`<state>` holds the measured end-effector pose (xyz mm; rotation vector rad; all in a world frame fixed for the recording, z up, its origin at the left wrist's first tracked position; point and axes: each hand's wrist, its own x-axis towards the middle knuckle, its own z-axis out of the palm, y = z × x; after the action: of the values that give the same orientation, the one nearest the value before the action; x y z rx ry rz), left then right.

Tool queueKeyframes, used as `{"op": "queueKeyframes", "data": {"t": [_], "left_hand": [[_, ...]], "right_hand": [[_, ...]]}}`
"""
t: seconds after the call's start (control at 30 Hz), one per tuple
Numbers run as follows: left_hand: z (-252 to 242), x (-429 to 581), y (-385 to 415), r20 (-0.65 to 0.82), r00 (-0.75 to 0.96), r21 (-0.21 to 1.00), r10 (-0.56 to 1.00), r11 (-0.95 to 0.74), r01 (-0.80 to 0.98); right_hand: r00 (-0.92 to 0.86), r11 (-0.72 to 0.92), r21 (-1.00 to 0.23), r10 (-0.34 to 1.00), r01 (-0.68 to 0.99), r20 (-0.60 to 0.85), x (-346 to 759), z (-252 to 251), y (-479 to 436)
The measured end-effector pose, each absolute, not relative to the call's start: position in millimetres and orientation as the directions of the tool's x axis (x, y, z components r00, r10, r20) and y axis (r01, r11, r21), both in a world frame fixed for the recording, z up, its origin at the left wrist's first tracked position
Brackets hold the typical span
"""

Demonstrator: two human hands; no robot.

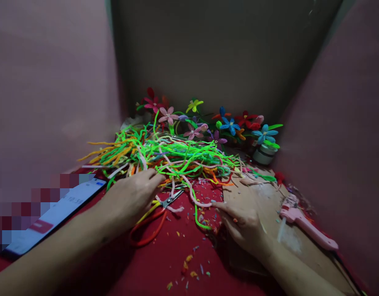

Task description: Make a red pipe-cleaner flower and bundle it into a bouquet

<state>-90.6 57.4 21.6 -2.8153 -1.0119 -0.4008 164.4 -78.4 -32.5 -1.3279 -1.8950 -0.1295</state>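
Note:
Between the thumb and forefinger of my right hand (243,220) is the end of a pale pink pipe cleaner (191,193), which runs back up into the pile. My left hand (140,191) rests at the near left edge of the heap of green, orange, white and pink pipe cleaners (189,154). Its fingers are curled in, and what they hold, if anything, is hidden. Scissors (150,234) with red and yellow handles lie just below that hand, blades apart. A bright green pipe cleaner (197,216) hangs loose from the heap between my hands.
Pipe-cleaner flowers (229,125) stand behind the heap, beside a small jar (265,154). A pink glue gun (309,230) lies on the cardboard (260,193) at right. A phone (60,216) lies at left. Coloured scraps (189,263) litter the red cloth (158,271).

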Motion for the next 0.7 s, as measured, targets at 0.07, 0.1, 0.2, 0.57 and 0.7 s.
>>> {"op": "queueKeyframes", "data": {"t": [0.07, 0.1, 0.2, 0.57, 0.7], "left_hand": [[30, -75, 63, 0.257, 0.753, -0.080, 0.606, -0.763, 0.641], [32, -67, 64, 0.250, 0.748, -0.079, 0.615, -0.757, 0.649], [32, -41, 67, 0.276, 0.727, -0.103, 0.629, -0.733, 0.673], [5, 12, 97, 0.326, 0.560, 0.002, 0.762, -0.593, 0.805], [-9, 5, 94, 0.271, 0.599, 0.049, 0.753, -0.633, 0.773]], "right_hand": [[-0.111, 0.441, -0.329, 0.721, 0.835, 0.684, 165, -30, -81], [-0.119, 0.450, -0.312, 0.705, 0.837, 0.699, 164, -29, -82], [-0.178, 0.497, -0.258, 0.670, 0.828, 0.721, 163, -26, -85], [-0.331, 0.602, -0.092, 0.552, 0.793, 0.765, 158, -19, -85], [-0.387, 0.641, -0.026, 0.495, 0.767, 0.778, 152, -6, -79]]}}
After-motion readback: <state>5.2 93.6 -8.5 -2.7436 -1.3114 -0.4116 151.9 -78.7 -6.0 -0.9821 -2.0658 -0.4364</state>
